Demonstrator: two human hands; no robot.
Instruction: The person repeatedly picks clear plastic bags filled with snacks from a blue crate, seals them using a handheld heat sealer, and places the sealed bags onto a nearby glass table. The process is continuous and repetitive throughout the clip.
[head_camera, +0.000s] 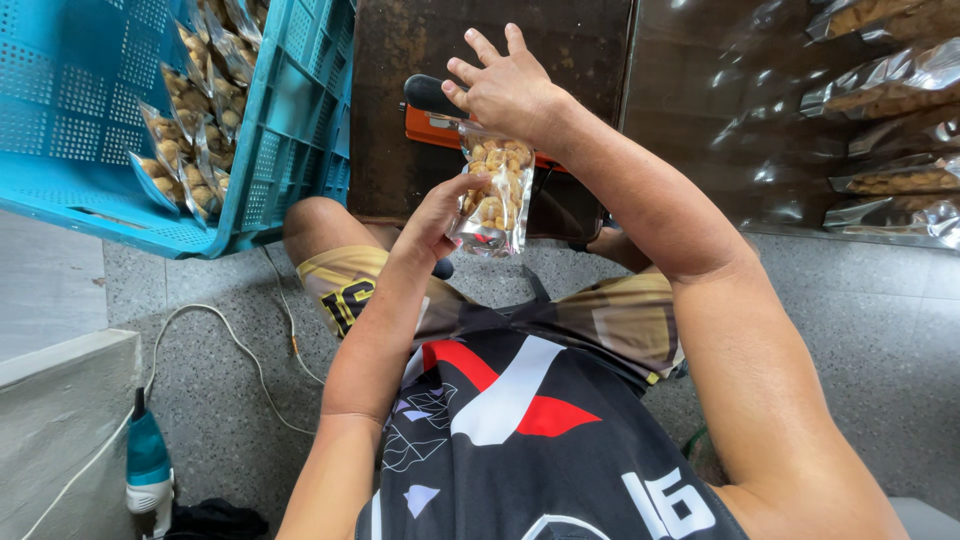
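Left hand (432, 222) pinches clear snack pouch (492, 195) mid-side, long axis upright; right hand (503, 88), fingers spread, presses its top at the sealer bar (432, 97), probably touching.

There is just one camera, and it sits on the person's head. It looks steeply down and a little forward, over the person's chest and lap. It is very close to the arms, so they look big and long. Both hands, the left hand (437, 215) and the right hand (505, 85), show near the top middle. The grey floor (215, 390) fills the bottom. The near edge of a dark table (400, 120) is at the top. A blue crate (290, 120) fills the top left corner. No other view shares this scene.
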